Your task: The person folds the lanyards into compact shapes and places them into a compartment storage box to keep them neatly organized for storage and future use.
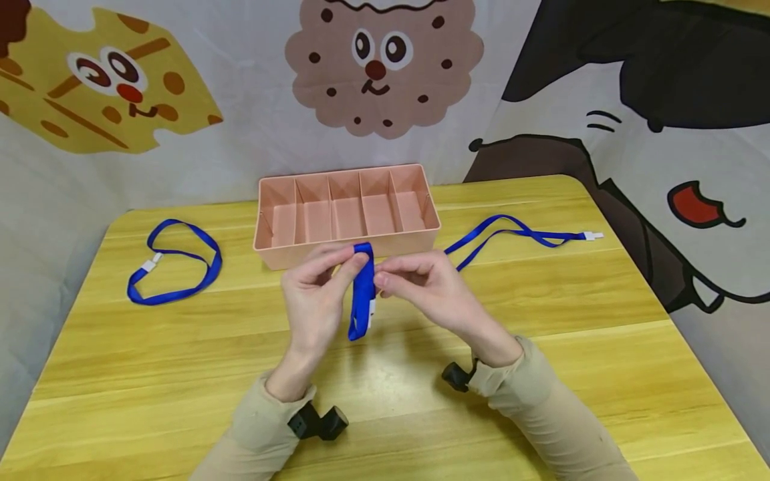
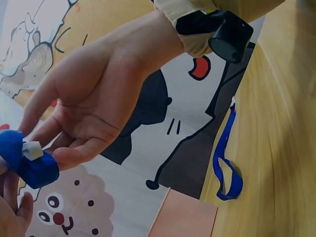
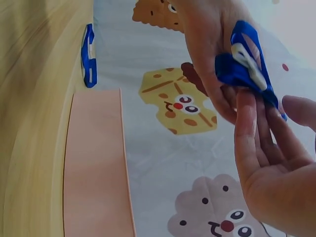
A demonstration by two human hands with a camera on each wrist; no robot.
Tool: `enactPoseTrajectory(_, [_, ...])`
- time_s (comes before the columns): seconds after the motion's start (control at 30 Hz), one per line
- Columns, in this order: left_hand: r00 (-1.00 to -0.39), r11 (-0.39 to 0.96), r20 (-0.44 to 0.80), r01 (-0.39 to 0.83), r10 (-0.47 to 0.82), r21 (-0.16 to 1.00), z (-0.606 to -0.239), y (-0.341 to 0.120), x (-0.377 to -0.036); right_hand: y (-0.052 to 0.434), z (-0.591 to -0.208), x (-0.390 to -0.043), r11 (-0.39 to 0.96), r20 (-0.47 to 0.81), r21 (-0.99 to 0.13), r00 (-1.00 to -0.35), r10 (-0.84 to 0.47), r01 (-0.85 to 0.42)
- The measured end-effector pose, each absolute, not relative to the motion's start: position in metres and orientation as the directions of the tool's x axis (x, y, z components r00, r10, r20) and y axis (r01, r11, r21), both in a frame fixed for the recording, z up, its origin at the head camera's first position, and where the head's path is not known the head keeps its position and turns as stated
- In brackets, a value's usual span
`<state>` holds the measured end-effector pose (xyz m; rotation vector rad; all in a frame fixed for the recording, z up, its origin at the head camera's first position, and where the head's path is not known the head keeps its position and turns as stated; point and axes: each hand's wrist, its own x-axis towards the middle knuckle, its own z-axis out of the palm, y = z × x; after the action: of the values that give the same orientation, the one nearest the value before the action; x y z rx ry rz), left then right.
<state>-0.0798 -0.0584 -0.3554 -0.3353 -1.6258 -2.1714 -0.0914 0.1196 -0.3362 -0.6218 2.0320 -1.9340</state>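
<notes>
Lying looped at the table's (image 1: 180, 347) left is a blue lanyard (image 1: 174, 262). Mid-table, before the pink divided box (image 1: 345, 210), left hand (image 1: 315, 294) and right hand (image 1: 430, 287) pinch a folded blue lanyard (image 1: 362, 290) aloft. Another lanyard (image 1: 517, 234) trails right.

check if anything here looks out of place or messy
Nothing looks damaged or spilled. Two lanyards lie loose on the table, one left and one right of the empty tray; both hands hold a third, folded lanyard.

Woven blue cloth lanyard (image 1: 363, 294), matt plastic box (image 1: 345, 212), glossy wood-grain table (image 1: 541, 321)
</notes>
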Motion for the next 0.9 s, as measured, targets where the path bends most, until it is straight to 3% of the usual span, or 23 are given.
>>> enactPoseTrajectory(0.37, [-0.883, -0.241, 0.442, 0.469, -0.159, 0.849, -0.359, -0.056, -0.082, 0.107, -0.338, -0.083, 0.087, 0.144, -0.979, -0.929, -0.341, -0.183])
enactPoseTrajectory(0.6, [-0.949, -0.202, 0.307, 0.315, -0.067, 0.927, -0.353, -0.063, -0.083, 0.110, -0.338, -0.087, 0.140, 0.190, -0.963, -0.947, -0.258, -0.232])
enactPoseTrajectory(0.77, [-0.982, -0.076, 0.178, 0.173, 0.066, 0.982, -0.350, -0.065, -0.083, 0.117, -0.334, -0.091, 0.097, 0.226, -0.965, -0.957, -0.181, -0.246])
enactPoseTrajectory(0.9, [-0.976, 0.019, 0.134, 0.139, 0.171, 0.990, -0.350, -0.065, -0.084, 0.122, -0.331, -0.093, 0.079, 0.229, -0.967, -0.962, -0.148, -0.243])
